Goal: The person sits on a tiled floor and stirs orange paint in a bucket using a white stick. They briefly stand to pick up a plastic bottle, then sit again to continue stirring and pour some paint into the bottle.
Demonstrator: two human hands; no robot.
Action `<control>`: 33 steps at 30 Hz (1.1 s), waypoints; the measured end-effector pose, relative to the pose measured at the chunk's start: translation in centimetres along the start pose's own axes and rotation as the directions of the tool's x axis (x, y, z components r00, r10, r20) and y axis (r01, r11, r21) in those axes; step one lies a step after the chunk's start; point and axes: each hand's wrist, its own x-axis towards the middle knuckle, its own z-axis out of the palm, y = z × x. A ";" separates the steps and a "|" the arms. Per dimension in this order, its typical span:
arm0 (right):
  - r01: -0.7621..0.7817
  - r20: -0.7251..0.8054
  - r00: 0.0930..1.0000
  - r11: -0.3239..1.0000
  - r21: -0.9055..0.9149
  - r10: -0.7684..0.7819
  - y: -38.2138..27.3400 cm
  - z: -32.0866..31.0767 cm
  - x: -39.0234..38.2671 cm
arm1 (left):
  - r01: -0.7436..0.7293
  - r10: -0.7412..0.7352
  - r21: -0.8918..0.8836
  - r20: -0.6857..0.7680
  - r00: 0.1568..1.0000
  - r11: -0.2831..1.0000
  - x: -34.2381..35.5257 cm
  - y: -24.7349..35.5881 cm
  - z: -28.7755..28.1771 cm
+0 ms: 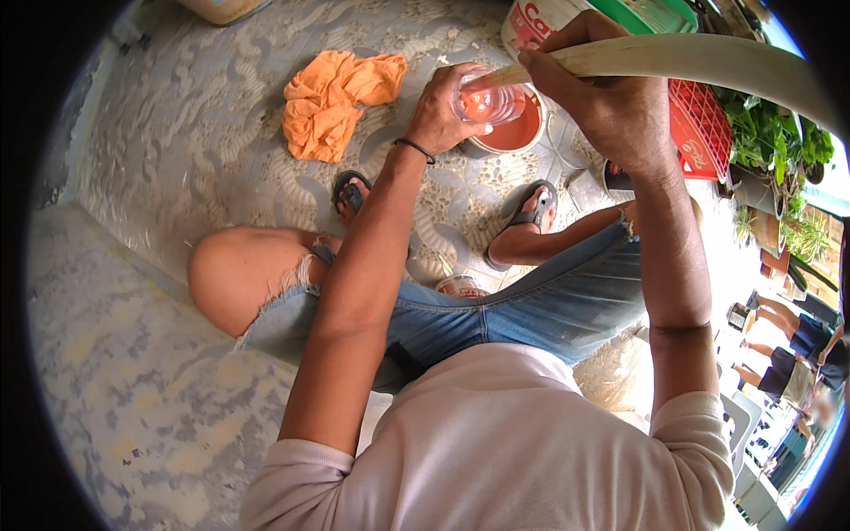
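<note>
My left hand (436,113), a dark band at its wrist, grips a clear plastic container (487,103) with orange colour showing through it. My right hand (606,111) is closed on a long, pale, curved strip (735,69); its narrow end reaches to the mouth of the container, and whether they touch I cannot tell. Below the container stands an open bucket of orange-red paint or liquid (515,133), partly hidden by it. A crumpled orange cloth (341,106) lies on the patterned floor to the left of my left hand.
A red crate (699,133), a white bucket (522,26), a green plastic item (651,18) and leafy plants (779,150) are at the right and top. Another container (460,285) sits between my legs. Other people (788,363) are at the far right. A pale wall (133,372) borders the left.
</note>
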 end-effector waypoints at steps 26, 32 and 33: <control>-0.235 -0.169 0.947 0.947 0.221 0.274 -0.1 0.0 2.1 | 0.119 -0.122 -0.097 -0.024 0.992 0.988 -0.2 -2.0 -0.7; -0.222 -0.161 0.952 0.948 0.228 0.261 -0.6 -0.3 2.2 | 0.131 -0.130 0.020 -0.030 0.991 0.991 -0.3 -2.2 -0.9; -0.166 -0.168 0.962 0.951 0.260 0.213 -0.1 -0.4 2.1 | 0.128 -0.127 0.027 -0.027 0.992 0.991 -0.3 -2.1 -0.9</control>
